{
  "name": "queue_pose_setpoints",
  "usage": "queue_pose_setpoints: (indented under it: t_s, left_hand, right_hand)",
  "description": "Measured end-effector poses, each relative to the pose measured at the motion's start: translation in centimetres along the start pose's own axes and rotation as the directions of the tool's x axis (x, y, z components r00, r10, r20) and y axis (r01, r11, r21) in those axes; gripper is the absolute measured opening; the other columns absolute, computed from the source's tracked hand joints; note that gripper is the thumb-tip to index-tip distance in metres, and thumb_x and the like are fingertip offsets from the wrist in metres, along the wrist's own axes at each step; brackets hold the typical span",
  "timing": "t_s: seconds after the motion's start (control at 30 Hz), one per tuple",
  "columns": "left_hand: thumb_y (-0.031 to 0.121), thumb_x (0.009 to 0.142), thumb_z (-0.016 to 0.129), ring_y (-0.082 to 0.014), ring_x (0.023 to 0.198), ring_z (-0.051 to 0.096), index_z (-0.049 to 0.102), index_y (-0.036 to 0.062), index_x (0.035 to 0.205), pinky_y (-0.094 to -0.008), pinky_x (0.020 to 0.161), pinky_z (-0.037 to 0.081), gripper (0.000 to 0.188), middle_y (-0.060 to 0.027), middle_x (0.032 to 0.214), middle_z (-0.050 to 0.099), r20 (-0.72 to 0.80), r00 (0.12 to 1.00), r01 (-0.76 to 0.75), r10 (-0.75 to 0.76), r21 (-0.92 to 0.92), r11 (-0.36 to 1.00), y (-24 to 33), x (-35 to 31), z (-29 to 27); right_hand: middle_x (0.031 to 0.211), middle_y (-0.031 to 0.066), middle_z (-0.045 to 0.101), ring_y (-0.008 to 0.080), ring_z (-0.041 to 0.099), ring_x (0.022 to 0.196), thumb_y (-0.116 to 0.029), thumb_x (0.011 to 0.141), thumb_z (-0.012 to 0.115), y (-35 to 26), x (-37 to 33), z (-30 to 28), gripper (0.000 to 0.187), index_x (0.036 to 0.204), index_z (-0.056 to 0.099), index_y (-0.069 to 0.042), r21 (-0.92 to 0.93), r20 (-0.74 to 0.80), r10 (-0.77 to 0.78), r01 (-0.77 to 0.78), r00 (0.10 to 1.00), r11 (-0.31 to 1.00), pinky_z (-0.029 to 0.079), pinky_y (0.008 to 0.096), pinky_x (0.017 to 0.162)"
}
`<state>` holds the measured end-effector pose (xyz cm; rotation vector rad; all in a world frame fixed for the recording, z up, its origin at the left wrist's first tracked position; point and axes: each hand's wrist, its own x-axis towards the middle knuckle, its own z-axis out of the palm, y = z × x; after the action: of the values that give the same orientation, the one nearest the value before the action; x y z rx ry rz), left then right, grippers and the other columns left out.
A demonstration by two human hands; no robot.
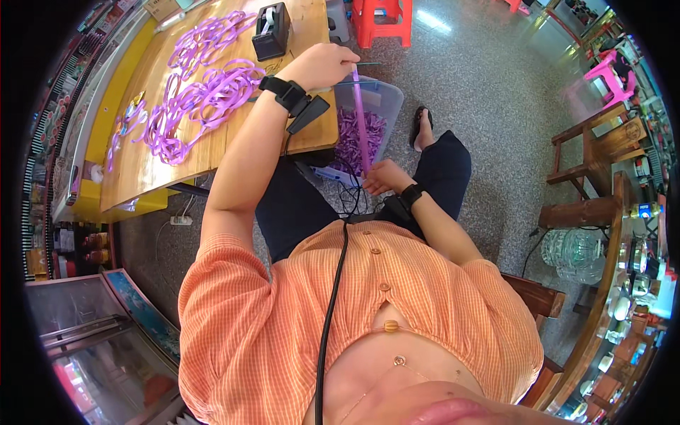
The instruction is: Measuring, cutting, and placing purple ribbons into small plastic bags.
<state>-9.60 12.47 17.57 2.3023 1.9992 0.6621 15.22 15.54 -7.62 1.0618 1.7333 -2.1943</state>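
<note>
A purple ribbon (362, 120) is stretched between my two hands. Its far end is pinched in the closed fingers of my left hand (327, 65), beside the table's right edge. Lower down, near my lap, my right hand (386, 176) is closed on the near end. Thin green rods (368, 64) stick out by my left fingertips; what they belong to is hidden. Below the ribbon stands a clear plastic bin (394, 106) holding many small purple ribbon pieces (354, 142). Loose loops of purple ribbon (205, 95) lie heaped on the wooden table (234, 145) to my left.
A black tape dispenser (272, 32) stands at the table's far edge. A red plastic stool (382, 25) is beyond the bin. To the right are a pink stool (610, 79), a wooden chair (595, 145) and a large clear bottle (574, 248). A black cable (333, 283) runs down my front.
</note>
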Motion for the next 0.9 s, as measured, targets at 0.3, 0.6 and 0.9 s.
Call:
queue_pose_setpoints:
  t_s: [0.3,0.6,0.9]
  left_hand:
    - [0.025,0.103,0.048,-0.0275,0.092,0.064,0.065,-0.0037,0.090,-0.0389,0.083,0.052,0.035,-0.0243,0.110,0.064,-0.191,0.945,-0.178,0.266,-0.981,-0.072,20.3,-5.9,-8.6]
    - [0.020,0.098,0.056,-0.0250,0.097,0.063,0.065,-0.0037,0.093,-0.0366,0.085,0.050,0.026,-0.0229,0.116,0.062,-0.294,0.906,-0.188,0.304,-0.924,-0.334,22.3,-9.7,-9.8]
    - [0.015,0.094,0.063,-0.0225,0.103,0.062,0.065,-0.0036,0.095,-0.0344,0.088,0.049,0.019,-0.0215,0.121,0.060,-0.400,0.839,-0.116,0.368,-0.793,-0.598,24.8,-10.1,-9.6]
  right_hand:
    - [0.096,0.0132,0.072,0.0256,0.070,0.087,-0.025,0.093,0.063,4.5,1.4,-3.9,0.030,0.107,0.067,0.001,-0.609,0.308,-0.472,0.552,0.826,0.569,0.059,0.0336,0.072]
    - [0.087,0.0164,0.071,0.0230,0.069,0.067,-0.021,0.092,0.059,0.4,0.0,0.5,0.028,0.102,0.066,0.005,0.031,-0.011,0.033,-0.032,0.999,0.999,0.059,0.0348,0.061]
    - [0.085,0.0137,0.070,0.0220,0.068,0.067,-0.022,0.091,0.062,0.5,-0.4,0.6,0.029,0.101,0.067,0.004,0.062,-0.005,0.015,-0.015,1.000,0.998,0.058,0.0330,0.061]
